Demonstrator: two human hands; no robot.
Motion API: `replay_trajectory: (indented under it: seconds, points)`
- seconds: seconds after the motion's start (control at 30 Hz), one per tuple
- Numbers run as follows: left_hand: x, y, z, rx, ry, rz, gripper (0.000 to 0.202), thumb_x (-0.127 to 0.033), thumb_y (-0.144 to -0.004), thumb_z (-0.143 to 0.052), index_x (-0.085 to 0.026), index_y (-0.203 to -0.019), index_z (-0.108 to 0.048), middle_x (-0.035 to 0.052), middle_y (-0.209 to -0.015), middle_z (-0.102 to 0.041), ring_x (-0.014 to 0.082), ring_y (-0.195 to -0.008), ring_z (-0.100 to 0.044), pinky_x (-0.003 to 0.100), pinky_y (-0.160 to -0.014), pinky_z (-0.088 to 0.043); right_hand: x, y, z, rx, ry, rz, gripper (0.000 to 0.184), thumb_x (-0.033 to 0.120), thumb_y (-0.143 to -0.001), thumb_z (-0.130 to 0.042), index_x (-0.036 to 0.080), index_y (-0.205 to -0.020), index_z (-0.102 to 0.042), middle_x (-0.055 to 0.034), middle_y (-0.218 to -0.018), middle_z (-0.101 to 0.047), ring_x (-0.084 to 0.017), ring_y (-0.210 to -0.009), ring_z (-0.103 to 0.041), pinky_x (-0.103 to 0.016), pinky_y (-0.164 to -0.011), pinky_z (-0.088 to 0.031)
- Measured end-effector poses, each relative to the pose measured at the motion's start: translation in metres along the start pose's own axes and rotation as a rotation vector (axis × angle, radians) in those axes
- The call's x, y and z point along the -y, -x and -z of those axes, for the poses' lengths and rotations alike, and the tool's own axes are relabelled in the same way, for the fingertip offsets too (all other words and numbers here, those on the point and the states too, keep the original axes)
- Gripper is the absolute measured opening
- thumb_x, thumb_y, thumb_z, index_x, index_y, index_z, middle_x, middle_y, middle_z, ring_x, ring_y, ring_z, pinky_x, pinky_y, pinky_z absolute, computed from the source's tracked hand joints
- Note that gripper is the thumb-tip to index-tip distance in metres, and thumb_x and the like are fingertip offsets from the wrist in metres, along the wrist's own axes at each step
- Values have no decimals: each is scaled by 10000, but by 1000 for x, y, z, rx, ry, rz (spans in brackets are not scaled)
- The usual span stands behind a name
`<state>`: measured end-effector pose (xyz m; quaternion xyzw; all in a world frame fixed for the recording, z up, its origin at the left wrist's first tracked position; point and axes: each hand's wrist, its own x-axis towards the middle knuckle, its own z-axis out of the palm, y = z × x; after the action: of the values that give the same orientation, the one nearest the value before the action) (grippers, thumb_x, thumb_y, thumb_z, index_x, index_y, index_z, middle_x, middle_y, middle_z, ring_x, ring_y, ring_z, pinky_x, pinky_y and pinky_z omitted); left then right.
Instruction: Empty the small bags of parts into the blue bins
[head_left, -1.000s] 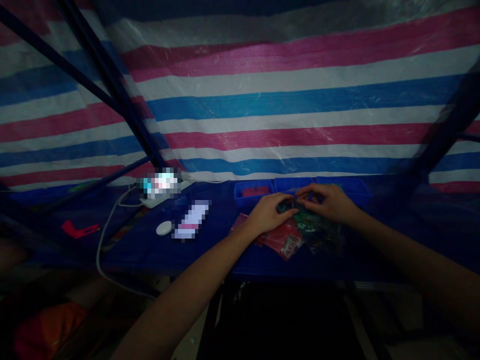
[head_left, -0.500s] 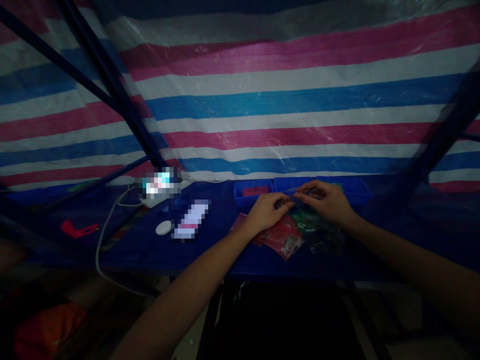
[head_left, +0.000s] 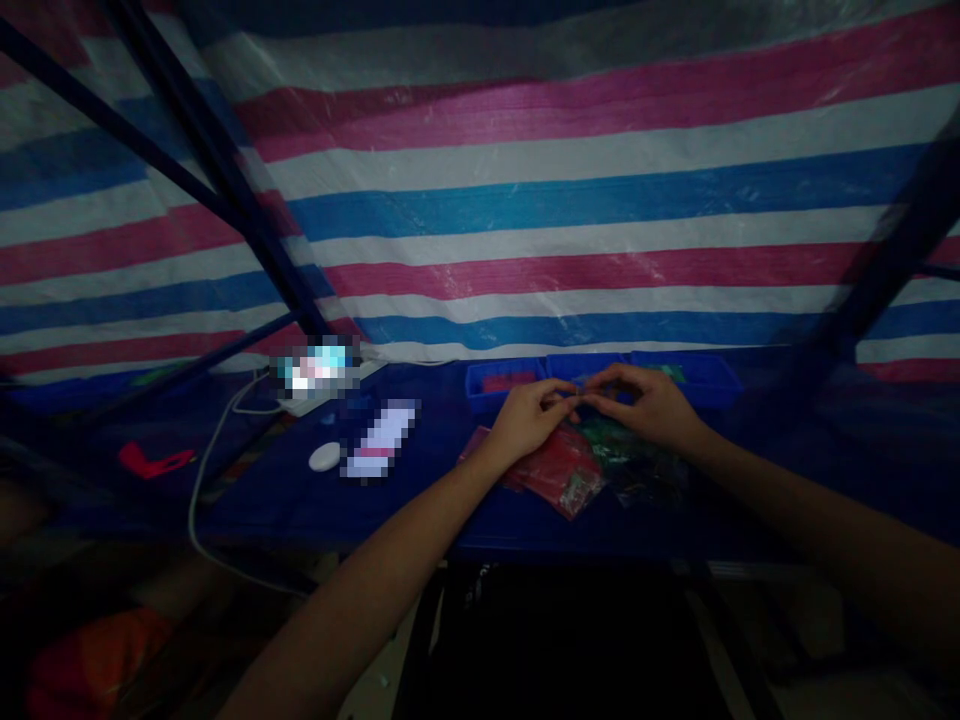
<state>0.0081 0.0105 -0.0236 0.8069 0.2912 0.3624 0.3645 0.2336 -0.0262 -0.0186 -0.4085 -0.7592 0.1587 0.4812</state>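
My left hand (head_left: 531, 418) and my right hand (head_left: 646, 402) meet fingertip to fingertip over the blue table. Both are closed in a pinch; what lies between the fingertips is too small and dark to name. Under and beside my left hand lie red plastic packets (head_left: 559, 470). Beneath my right hand is a heap of clear packets with green and dark contents (head_left: 622, 450). Just behind the hands stand blue trays: the left tray (head_left: 474, 390) has red pieces in it, and the right tray (head_left: 720, 380) shows something green.
To the left lie a flat blurred-out phone-like object (head_left: 381, 440), a round white case (head_left: 325, 457) and a white power strip (head_left: 304, 402) with a cable (head_left: 196, 500). A red item (head_left: 154, 460) sits farther left. Striped sheeting (head_left: 570, 200) and a metal frame (head_left: 247, 220) stand behind.
My right hand has shifted slightly left and my left hand's fingers have straightened toward it, bringing the fingertips together. The packets and trays stay in place.
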Motion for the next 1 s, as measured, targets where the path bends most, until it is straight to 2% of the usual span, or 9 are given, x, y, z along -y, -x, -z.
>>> replay_trajectory:
  seconds: [0.1,0.2,0.3,0.4,0.47,0.57,0.63,0.77,1.0]
  points:
    - [5,-3,-1,18,133,34,377,-407,-978,-628,-148,-1248,-684,84,-903,-786,168,-741,-713,277,-713,-531,4,0,0,-14,121,167,103,333,-916,-734,254,-980,-754,-44,-907,-755,-222,-786,-683,-390,-719,-549]
    - [6,-5,-1,-11,212,9,286,-299,-991,-572,-139,-1174,-722,92,-955,-784,182,-850,-732,310,-827,-554,7,0,0,0,190,272,75,284,-932,-714,264,-992,-755,-44,-929,-770,-246,-890,-688,-415,-789,-552]
    - [7,-6,0,-55,193,-22,272,-287,-997,-553,-149,-1130,-745,94,-1016,-781,198,-942,-725,343,-908,-550,8,-1,-1,53,213,319,154,260,-925,-720,286,-1072,-756,-37,-1014,-788,-259,-979,-685,-447,-869,-558]
    - [10,-6,1,-86,153,-17,242,-281,-961,-624,-155,-1139,-730,101,-1078,-774,199,-966,-724,352,-910,-555,9,0,0,103,190,336,244,308,-887,-769,303,-1130,-750,-33,-1076,-791,-276,-1047,-675,-471,-911,-566]
    - [12,-6,0,-102,151,-6,221,-231,-936,-644,-149,-1129,-714,101,-1053,-773,189,-941,-730,340,-886,-563,11,0,1,99,165,314,206,337,-891,-766,301,-1094,-758,-36,-1057,-793,-279,-1050,-677,-473,-910,-572]
    - [12,-5,-1,-123,143,-9,229,-182,-917,-652,-146,-1142,-673,94,-1007,-767,176,-896,-733,314,-839,-568,12,0,2,5,156,216,136,338,-925,-721,278,-1040,-762,-55,-1025,-783,-268,-964,-696,-460,-860,-581]
    - [8,-4,-2,-129,119,-29,351,-164,-907,-662,-163,-1252,-600,81,-993,-764,170,-864,-730,306,-809,-568,11,0,0,-23,130,135,194,340,-927,-713,269,-1103,-753,-66,-1090,-770,-257,-926,-709,-445,-837,-591]
    - [-1,0,-2,-106,-8,-108,676,-109,-887,-662,-211,-1499,-394,68,-1023,-760,169,-877,-718,330,-848,-563,4,0,-4,59,29,-7,318,354,-915,-724,289,-1226,-721,-47,-1200,-758,-251,-975,-739,-431,-881,-604]
    - [-7,2,-3,-103,-146,-196,776,-106,-887,-673,-246,-1572,-336,67,-1050,-769,177,-888,-717,345,-851,-563,-3,0,-7,33,-36,-97,264,370,-866,-762,276,-1113,-755,-37,-1111,-792,-257,-963,-751,-427,-866,-613]
